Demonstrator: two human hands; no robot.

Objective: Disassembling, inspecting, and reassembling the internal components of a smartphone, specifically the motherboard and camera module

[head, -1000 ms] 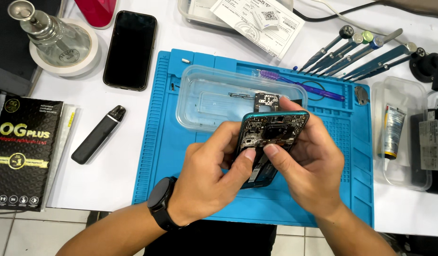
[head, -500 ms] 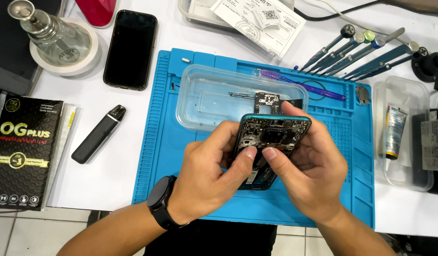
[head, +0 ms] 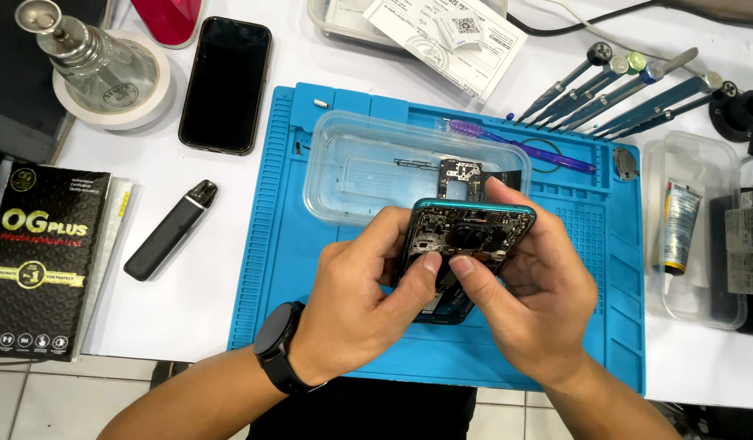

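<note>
White table (head: 230, 269) under a blue repair mat (head: 605, 244): above it, left hand (head: 356, 305) and right hand (head: 531, 301) both clamp an opened teal phone (head: 466, 236), thumbs meeting on its exposed boards. Back already off, parts lie in the clear tray (head: 352, 171); internals remain mostly in place

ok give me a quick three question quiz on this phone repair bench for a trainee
1. True or false: both hands grip the opened phone.
2. Which lies left of the blue mat? A) black pen-shaped device B) purple brush C) glue tube
3. What sits inside the clear tray on the mat?

Key:
1. True: left hand and right hand both hold it.
2. A
3. A small circuit board and thin metal parts.
</note>
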